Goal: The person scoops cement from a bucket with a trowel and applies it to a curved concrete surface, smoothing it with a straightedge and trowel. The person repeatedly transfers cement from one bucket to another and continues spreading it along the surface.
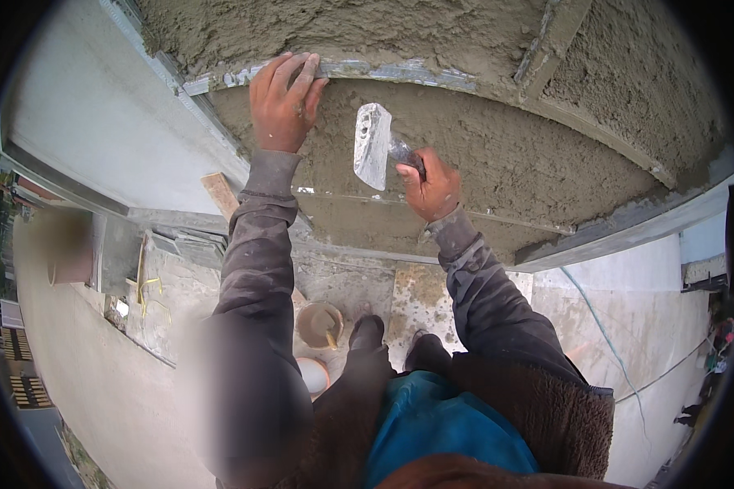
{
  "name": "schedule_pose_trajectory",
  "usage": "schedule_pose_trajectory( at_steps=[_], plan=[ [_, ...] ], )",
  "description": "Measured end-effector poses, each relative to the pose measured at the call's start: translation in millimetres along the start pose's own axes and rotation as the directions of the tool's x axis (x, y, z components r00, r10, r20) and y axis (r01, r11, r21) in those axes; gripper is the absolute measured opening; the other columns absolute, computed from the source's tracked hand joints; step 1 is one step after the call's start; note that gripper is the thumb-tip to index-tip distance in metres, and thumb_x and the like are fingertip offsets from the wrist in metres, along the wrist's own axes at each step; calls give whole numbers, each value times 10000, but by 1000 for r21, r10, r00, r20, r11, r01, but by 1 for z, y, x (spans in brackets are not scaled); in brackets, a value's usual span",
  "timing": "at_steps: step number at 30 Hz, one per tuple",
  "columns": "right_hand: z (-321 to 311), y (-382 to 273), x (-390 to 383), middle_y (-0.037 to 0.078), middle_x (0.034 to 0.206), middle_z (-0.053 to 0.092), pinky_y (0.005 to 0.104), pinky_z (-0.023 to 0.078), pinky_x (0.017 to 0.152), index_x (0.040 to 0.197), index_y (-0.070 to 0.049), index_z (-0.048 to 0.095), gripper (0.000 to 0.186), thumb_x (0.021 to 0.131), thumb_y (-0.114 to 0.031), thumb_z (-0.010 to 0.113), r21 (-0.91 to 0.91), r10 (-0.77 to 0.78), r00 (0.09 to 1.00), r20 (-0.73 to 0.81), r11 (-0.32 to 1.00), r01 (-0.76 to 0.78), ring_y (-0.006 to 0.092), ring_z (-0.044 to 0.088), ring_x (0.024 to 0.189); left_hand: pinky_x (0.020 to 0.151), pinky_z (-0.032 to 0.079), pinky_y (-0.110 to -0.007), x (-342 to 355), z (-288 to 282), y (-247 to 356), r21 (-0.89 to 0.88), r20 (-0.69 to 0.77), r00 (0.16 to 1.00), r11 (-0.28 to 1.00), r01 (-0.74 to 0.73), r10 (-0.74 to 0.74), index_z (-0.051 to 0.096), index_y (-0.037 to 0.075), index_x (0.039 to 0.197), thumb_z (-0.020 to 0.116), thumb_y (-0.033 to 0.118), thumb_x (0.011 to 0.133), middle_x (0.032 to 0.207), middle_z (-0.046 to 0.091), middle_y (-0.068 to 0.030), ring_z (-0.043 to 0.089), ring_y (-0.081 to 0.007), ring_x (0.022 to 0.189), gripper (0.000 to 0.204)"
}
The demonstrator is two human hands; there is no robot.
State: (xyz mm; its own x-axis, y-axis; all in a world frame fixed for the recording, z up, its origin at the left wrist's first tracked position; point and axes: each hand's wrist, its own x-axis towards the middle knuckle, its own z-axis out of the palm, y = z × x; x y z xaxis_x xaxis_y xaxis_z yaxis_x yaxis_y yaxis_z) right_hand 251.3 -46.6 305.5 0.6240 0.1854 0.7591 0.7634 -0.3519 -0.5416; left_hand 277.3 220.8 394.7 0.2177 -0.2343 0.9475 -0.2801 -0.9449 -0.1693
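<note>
Below, nearest, a wearer's bright blue cloth garment point(432, 424) and dusty dark sleeves point(263, 269). The right hand point(434, 186) clasps the dark handle of a small tool with a pale, plaster-smeared flat blade point(372, 147), held in front of the wall. The left hand point(282, 104), fingers bent, touches a long, thin grey-white strip point(420, 72); whether it grips is unclear. Behind spreads rough, grey-brown wet plaster point(497, 155). On the floor by the feet stands a round brownish bucket point(305, 328).

no text, label, brand, number or sign can be read on anything here, near or far, left or right
</note>
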Motion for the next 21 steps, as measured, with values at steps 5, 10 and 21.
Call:
schedule_pose_trajectory(
  at_steps=[5,10,21],
  plan=[
    [21,7,21,108,654,589,364,467,502,958,-85,638,348,924,-418,734,-123,119,992,-36,985,-123,265,609,544,884,529,-391,8,6,-14,-112,31,996,990,-81,84,710,161,1225,831,115,767,1124,669,-25,643,-260,1051,476],
    [35,5,20,108,640,578,373,462,485,928,-70,620,403,928,-461,714,-119,31,992,-124,992,-46,285,600,527,852,537,-384,9,9,-29,-161,58,987,977,-137,148,721,137,1190,831,102,739,1091,668,-35,645,-261,1010,465],
    [38,-14,25,150,651,601,426,449,468,955,-62,578,368,950,-413,690,-176,61,982,-177,980,-93,368,623,553,835,542,-393,9,12,-28,-197,18,991,973,-123,129,736,103,1142,780,93,783,1057,671,-48,646,-271,976,361]
  ],
)
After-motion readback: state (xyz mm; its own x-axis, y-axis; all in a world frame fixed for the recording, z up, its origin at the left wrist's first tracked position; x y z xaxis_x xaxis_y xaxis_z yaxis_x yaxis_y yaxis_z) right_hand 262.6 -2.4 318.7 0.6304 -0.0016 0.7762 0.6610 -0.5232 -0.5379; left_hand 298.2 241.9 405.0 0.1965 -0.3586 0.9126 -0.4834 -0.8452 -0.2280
